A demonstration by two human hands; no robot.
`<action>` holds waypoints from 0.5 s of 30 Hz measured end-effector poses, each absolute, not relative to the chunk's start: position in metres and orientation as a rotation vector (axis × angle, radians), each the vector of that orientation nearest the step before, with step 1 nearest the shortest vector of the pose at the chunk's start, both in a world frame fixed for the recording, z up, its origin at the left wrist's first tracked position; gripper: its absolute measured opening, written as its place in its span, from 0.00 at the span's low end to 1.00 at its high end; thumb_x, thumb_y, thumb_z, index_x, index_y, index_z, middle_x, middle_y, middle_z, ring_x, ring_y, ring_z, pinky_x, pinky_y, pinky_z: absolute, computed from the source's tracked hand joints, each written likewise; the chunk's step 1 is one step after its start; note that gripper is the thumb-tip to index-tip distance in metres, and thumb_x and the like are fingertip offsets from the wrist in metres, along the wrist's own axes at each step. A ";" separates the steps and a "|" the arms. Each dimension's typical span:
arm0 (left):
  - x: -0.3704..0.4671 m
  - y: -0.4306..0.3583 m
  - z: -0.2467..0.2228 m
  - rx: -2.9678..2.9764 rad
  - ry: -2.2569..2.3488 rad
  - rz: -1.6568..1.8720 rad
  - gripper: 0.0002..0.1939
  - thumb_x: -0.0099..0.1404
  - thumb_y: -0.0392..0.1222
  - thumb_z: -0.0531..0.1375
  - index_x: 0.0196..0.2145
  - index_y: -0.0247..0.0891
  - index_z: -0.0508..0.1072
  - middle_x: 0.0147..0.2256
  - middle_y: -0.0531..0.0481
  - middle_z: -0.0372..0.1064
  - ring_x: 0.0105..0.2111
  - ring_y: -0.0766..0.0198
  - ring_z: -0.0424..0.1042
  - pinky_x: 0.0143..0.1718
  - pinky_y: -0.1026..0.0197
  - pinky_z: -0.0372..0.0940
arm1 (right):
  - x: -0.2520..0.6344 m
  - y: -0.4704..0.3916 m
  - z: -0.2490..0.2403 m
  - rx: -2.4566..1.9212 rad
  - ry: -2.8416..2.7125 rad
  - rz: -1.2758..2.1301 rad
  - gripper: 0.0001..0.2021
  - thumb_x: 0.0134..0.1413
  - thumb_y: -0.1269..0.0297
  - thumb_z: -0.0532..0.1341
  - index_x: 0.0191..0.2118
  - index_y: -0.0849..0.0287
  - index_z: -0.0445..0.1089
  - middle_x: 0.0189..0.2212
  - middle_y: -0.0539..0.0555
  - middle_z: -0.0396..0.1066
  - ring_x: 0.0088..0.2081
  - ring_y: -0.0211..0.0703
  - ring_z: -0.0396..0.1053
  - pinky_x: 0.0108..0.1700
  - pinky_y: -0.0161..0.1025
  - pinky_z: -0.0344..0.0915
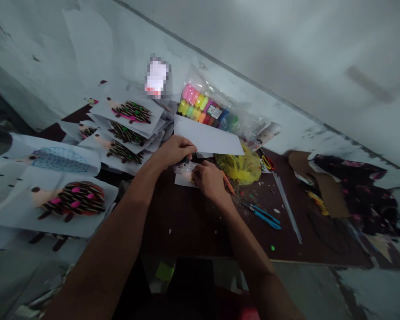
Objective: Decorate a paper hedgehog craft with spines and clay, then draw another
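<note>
Over the dark tabletop, my left hand is closed, its fingertips pinched together just above a small clear plastic bag. What sits between those fingertips is too small to make out. Close by on the right, my right hand has its fingers curled down over a small white sheet, hiding whatever they grip. Something pale and orange on that sheet shows partly beside the fingers. An orange tool handle lies against the far side of my right hand. A blank white sheet lies just beyond both hands.
Paper sheets with hedgehog figures are piled at left. Behind stand a bag of coloured clay and a phone. To the right lie a yellow plastic bag, blue thread snips, scissors, a clear strip and cardboard.
</note>
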State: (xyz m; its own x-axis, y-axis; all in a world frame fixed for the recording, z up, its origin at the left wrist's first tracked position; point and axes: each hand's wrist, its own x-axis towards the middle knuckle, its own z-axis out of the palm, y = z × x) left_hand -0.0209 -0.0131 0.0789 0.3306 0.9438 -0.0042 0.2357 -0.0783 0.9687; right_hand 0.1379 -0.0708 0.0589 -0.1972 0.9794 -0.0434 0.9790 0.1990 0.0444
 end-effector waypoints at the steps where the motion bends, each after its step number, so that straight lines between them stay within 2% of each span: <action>1: -0.021 -0.013 0.080 1.555 1.107 0.851 0.11 0.59 0.42 0.62 0.22 0.34 0.75 0.19 0.53 0.68 0.18 0.71 0.57 0.21 0.66 0.54 | 0.138 -0.071 0.058 1.935 2.388 0.018 0.14 0.68 0.65 0.55 0.42 0.60 0.79 0.41 0.60 0.75 0.42 0.47 0.71 0.40 0.38 0.60; 8: -0.022 -0.012 0.077 1.587 1.072 0.856 0.11 0.59 0.43 0.63 0.22 0.34 0.75 0.17 0.53 0.66 0.18 0.70 0.58 0.21 0.66 0.54 | 0.139 -0.069 0.054 1.873 2.408 0.075 0.16 0.69 0.63 0.54 0.41 0.60 0.79 0.41 0.61 0.74 0.43 0.48 0.70 0.41 0.40 0.61; 15: -0.022 -0.008 0.072 1.601 1.070 0.856 0.12 0.58 0.44 0.62 0.24 0.33 0.76 0.20 0.51 0.70 0.19 0.69 0.59 0.21 0.66 0.53 | 0.141 -0.074 0.059 1.842 2.432 0.078 0.16 0.68 0.62 0.54 0.42 0.60 0.80 0.42 0.62 0.73 0.44 0.49 0.69 0.44 0.41 0.62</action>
State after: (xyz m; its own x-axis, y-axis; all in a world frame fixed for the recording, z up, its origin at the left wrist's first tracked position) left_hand -0.0216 -0.0084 0.0716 0.3607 0.9322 0.0300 0.2335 -0.1214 0.9648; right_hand 0.1408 -0.0739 0.0586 -0.2688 0.9624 -0.0401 0.9578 0.2715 0.0944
